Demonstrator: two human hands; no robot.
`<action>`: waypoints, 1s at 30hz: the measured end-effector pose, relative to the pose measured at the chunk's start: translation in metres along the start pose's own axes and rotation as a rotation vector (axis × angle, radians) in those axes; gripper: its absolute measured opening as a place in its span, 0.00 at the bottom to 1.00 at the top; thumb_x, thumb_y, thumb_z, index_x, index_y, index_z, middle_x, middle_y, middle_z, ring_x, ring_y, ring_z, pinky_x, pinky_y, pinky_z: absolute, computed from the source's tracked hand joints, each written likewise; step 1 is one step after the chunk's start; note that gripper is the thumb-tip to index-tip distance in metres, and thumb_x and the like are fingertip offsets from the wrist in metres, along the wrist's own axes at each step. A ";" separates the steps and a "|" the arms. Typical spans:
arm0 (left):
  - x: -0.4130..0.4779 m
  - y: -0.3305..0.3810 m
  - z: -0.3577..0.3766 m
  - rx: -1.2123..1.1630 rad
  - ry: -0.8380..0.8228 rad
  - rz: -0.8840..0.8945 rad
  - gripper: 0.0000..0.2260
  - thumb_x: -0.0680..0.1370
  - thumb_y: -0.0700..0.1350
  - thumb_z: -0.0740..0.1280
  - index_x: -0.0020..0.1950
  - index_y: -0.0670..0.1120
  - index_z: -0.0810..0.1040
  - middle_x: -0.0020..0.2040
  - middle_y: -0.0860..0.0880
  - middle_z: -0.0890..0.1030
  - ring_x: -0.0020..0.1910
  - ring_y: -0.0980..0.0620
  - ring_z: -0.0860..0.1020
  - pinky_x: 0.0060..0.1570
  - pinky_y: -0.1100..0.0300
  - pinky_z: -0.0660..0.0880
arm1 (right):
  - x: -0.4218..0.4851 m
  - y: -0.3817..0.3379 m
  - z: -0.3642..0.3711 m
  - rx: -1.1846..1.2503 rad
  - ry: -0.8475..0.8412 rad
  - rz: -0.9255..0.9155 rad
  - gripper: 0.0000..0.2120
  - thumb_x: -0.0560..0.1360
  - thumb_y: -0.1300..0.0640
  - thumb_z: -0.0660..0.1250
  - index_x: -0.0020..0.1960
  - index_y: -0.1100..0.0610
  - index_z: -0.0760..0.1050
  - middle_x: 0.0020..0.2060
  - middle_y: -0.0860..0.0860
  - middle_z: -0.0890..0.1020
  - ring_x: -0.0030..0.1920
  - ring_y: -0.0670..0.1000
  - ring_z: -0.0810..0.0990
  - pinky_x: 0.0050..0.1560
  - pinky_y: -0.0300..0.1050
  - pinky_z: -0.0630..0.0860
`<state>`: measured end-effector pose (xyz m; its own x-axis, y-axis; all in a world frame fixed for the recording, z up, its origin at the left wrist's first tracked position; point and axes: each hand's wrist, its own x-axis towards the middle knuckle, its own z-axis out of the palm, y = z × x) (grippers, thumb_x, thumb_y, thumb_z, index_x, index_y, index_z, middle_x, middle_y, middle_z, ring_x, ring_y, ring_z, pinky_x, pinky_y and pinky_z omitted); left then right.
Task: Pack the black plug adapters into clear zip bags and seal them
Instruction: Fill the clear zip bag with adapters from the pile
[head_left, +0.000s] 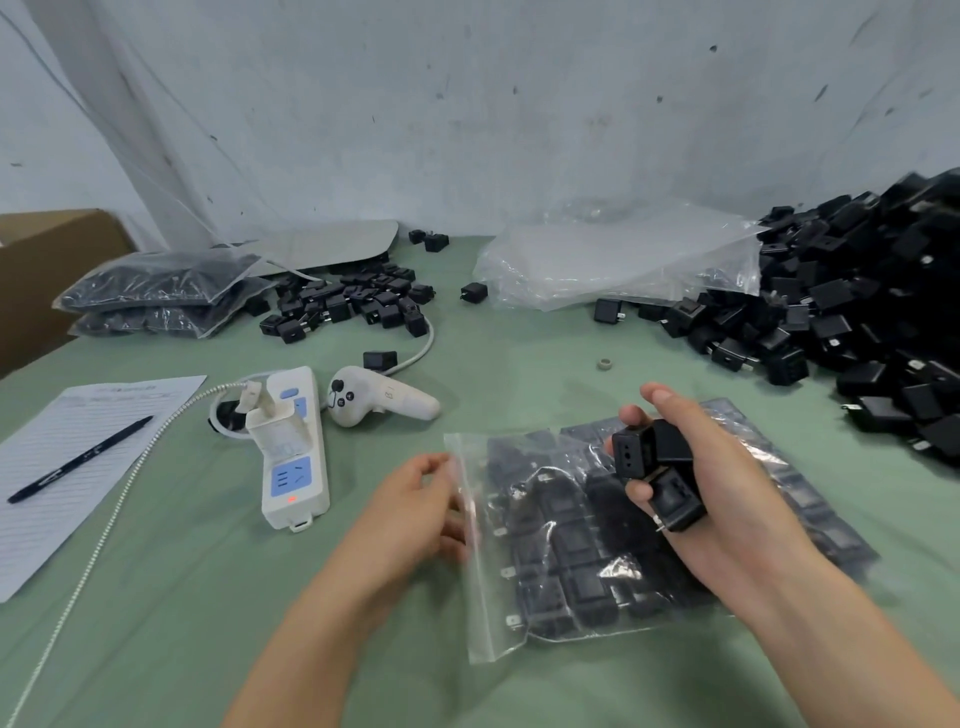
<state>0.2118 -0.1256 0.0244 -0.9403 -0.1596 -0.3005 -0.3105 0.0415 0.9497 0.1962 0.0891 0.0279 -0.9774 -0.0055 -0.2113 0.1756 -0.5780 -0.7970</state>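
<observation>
1. Zip bag (483, 597): lower centre of frame, flat on the green worktop (208, 623), mouth toward the left, partly filled with black plug adapters (571, 551).
2. Left hand (415, 509): fingers together, pinching the bag's left edge.
3. Right hand (727, 499): over the bag, fingers clamped round a cluster of loose adapters (654, 457); at least three, exact count unclear.
4. Large adapter pile (857, 312): right edge of frame. Smaller pile (348, 301): upper left of centre.
5. Filled bags (156, 291): upper left. Empty clear bags (623, 260): upper centre-right.
</observation>
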 end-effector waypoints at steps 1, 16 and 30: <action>0.001 0.002 -0.004 -0.073 0.060 -0.007 0.08 0.85 0.43 0.59 0.58 0.43 0.75 0.38 0.43 0.79 0.26 0.50 0.76 0.24 0.61 0.74 | 0.000 0.000 0.000 0.000 -0.002 0.001 0.07 0.74 0.51 0.74 0.50 0.51 0.84 0.45 0.53 0.85 0.38 0.52 0.84 0.24 0.41 0.71; 0.008 0.004 0.012 -0.168 0.021 0.118 0.08 0.82 0.40 0.62 0.59 0.47 0.76 0.44 0.46 0.87 0.41 0.50 0.84 0.45 0.54 0.83 | -0.004 0.000 0.001 -0.033 -0.011 -0.003 0.06 0.76 0.52 0.72 0.51 0.52 0.84 0.44 0.52 0.85 0.37 0.52 0.84 0.24 0.41 0.71; 0.000 0.012 0.018 -0.349 -0.068 0.002 0.08 0.82 0.40 0.62 0.61 0.41 0.74 0.46 0.36 0.85 0.50 0.39 0.84 0.41 0.54 0.84 | -0.006 -0.001 0.004 -0.051 -0.013 0.011 0.05 0.76 0.51 0.72 0.43 0.48 0.86 0.44 0.51 0.85 0.38 0.49 0.81 0.26 0.41 0.72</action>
<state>0.2051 -0.1079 0.0345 -0.9516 -0.0934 -0.2928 -0.2535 -0.2997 0.9197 0.2013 0.0864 0.0326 -0.9767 -0.0225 -0.2134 0.1920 -0.5358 -0.8223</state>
